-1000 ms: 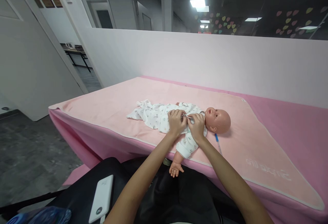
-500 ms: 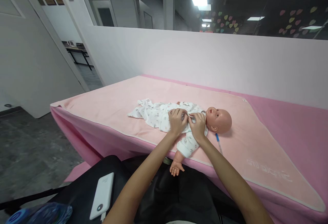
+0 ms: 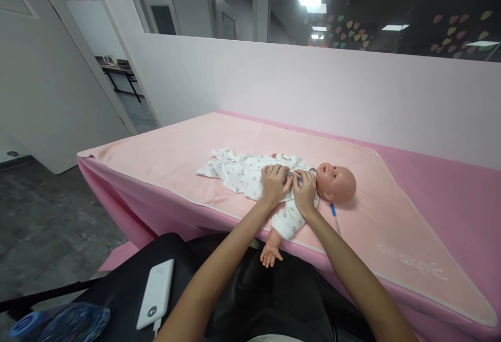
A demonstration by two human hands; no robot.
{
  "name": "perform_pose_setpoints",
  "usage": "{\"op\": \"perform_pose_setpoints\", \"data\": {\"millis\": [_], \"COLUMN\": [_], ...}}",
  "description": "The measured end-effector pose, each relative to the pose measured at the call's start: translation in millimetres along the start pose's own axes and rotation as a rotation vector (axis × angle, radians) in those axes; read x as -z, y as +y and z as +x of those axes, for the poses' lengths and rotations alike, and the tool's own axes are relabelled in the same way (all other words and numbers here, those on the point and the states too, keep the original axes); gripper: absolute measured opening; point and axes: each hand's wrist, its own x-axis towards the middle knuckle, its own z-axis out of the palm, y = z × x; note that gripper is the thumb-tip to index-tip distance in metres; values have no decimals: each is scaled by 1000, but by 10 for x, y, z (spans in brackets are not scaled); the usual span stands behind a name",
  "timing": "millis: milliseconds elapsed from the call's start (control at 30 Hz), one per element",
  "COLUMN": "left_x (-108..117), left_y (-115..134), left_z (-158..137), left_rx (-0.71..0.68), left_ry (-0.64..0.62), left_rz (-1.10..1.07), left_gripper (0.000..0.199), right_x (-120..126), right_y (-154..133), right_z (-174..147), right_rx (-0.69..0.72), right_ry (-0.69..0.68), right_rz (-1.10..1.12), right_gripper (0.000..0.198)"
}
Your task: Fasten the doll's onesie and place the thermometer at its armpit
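Observation:
A baby doll (image 3: 336,183) lies on its back with its head to the right, dressed in white patterned baby clothes (image 3: 237,172). Over its chest, my left hand (image 3: 274,183) has its fingers curled and pinched at the front of the garment. Close beside it on the right, my right hand (image 3: 304,190) pinches the cloth near the doll's neck. Between my fingertips the edge of the cloth shows only in part. One doll arm (image 3: 272,248) sticks out toward me past the table edge, palm up.
Pale pink cloth (image 3: 168,149) covers the table, over a darker pink one (image 3: 462,190). By the doll's head lies a thin stick with a blue end (image 3: 333,210). At lower left are a white power bank (image 3: 156,292) with a cable and a plastic bottle (image 3: 66,323).
Both hands stay at the doll's chest; the fingers have shifted slightly on the cloth. The whole view has moved a little. The doll lies as before.

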Motion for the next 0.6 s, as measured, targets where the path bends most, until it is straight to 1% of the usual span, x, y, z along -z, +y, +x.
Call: {"op": "perform_pose_setpoints", "data": {"millis": [167,367,600], "left_x": [-11,-33,-7], "left_y": [-9,-32,-17], "left_z": [-7,-6,7], "left_rx": [1,15,18], "left_ry": [46,66,77], "left_rz": [-13,-22,17], "left_gripper": [3,9,12], "right_x": [-21,37,31], "right_y": [13,-47,-40], "right_z": [-12,-17,0], "right_rx": [-10,-6,7], "right_ry": [-9,-36,-21], "right_rz": [21,42,53], "right_gripper": [20,24,20]}}
